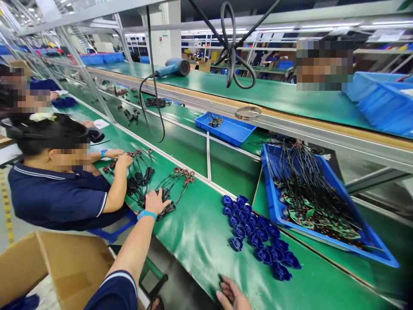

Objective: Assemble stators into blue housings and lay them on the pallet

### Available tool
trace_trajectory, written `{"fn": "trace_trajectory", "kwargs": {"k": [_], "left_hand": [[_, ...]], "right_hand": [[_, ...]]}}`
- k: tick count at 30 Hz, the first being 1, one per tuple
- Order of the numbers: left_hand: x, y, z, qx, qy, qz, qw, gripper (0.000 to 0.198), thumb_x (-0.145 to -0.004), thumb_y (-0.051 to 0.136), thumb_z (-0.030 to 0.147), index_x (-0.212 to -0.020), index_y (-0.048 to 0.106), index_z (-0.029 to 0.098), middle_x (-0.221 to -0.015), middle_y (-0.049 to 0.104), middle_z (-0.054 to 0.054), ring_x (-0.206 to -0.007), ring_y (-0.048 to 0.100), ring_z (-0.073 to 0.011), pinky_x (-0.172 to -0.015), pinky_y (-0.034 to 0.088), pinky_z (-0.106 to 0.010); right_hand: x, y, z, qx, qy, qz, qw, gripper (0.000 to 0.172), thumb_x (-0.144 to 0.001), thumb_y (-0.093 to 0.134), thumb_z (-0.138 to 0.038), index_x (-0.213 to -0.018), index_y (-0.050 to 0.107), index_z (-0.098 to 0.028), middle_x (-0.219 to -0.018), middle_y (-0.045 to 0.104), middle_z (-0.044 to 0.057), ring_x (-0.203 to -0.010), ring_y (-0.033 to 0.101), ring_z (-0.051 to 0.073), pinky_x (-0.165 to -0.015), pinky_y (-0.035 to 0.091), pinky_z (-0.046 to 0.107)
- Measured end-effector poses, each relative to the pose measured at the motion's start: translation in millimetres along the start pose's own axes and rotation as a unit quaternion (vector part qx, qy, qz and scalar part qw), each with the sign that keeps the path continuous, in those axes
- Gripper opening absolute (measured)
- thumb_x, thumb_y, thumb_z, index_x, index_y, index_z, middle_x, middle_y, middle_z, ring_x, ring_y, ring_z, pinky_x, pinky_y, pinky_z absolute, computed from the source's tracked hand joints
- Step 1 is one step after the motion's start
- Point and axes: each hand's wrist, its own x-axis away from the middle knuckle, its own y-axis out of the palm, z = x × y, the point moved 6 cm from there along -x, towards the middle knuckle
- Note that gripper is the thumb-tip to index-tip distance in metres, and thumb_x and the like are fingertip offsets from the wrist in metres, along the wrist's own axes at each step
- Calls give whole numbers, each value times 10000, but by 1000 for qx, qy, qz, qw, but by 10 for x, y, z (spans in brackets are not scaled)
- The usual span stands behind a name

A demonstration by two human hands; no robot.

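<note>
My left hand (157, 200) reaches out to the left and rests on a bundle of black cable assemblies (172, 189) with small round boards at their ends, fingers curled over the wires. My right hand (232, 295) lies at the near edge of the green bench (200, 241), fingers bent around a small dark piece that I cannot make out. Between the two hands a cluster of blue plastic caps (258, 239) lies on the bench.
A blue tray (325, 202) of black wires and green boards stands at right. A smaller blue tray (227, 128) sits further back. A seated person (61, 185) at left handles more cables (138, 176). A cardboard box (61, 267) stands at lower left. A heat gun (172, 67) lies on the raised belt.
</note>
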Motion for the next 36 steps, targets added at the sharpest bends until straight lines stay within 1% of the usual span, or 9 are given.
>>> {"fn": "trace_trajectory", "kwargs": {"k": [6,11,14,16,19,22,26,32,36], "left_hand": [[579,426,746,36,71,-91,993,713,-884,563,637,-1418,526,166,-1282,604,-216,-1167,608,-345,-1048,437,-455],[996,673,1272,107,130,-168,971,787,-972,238,702,-1421,525,122,-1062,739,-146,-811,723,-221,-764,571,-321],[1026,578,1218,109,147,-162,970,843,-982,169,690,-1466,457,62,-999,755,-146,-791,731,-252,-760,585,-374],[884,426,1046,92,159,-123,975,828,-980,243,665,-1505,384,41,-1180,709,-205,-1066,693,-331,-948,538,-467],[482,183,807,-17,223,-13,974,910,-879,524,657,-1567,302,105,-1603,331,-256,-1485,307,-428,-1179,287,-597],[87,165,796,-202,338,24,919,1123,-666,761,686,-1585,290,245,-1693,83,-182,-1547,23,-464,-1182,99,-715],[-118,298,1041,-307,441,-41,842,1366,-480,849,725,-1600,191,304,-1697,0,-149,-1529,-109,-487,-1129,-64,-783],[483,554,1455,-266,502,-201,798,1225,-568,773,745,-1584,182,400,-1705,20,-90,-1543,-37,-466,-1164,-17,-751],[1060,772,1596,-218,508,-204,808,1122,-642,767,622,-1583,194,408,-1702,16,-71,-1544,-32,-455,-1197,36,-711]], "right_hand": [[-592,532,-1161,109,-64,39,991,788,-755,684,-498,-1429,519,-124,-1341,631,193,-1271,579,379,-1094,453,480],[-799,677,-1646,245,53,104,962,1224,-669,802,-575,-1610,177,-104,-1612,208,314,-1461,300,462,-1089,374,585],[-805,629,-1629,304,78,157,936,1243,-651,829,-597,-1615,185,-149,-1642,127,293,-1494,214,456,-1106,319,585],[-822,634,-1588,341,51,174,922,1205,-629,869,-555,-1604,249,-211,-1657,129,255,-1483,225,467,-1124,283,572],[-872,663,-1518,370,-6,161,915,976,-728,822,-506,-1561,354,-306,-1663,168,210,-1439,305,471,-1105,296,562],[-852,610,-1414,379,-39,132,915,811,-816,751,-442,-1536,400,-316,-1635,253,211,-1383,384,448,-1064,346,550],[-619,413,-1164,395,-50,89,913,809,-776,769,-307,-1513,436,-330,-1628,283,176,-1348,421,430,-1058,384,548],[-137,-7,-765,367,-86,3,926,859,-643,743,-66,-1434,549,-337,-1593,381,137,-1293,489,450,-1067,421,601],[92,-417,-629,335,-123,-65,932,762,-682,677,-61,-1376,610,-368,-1571,432,108,-1277,513,464,-1043,431,654]]}}
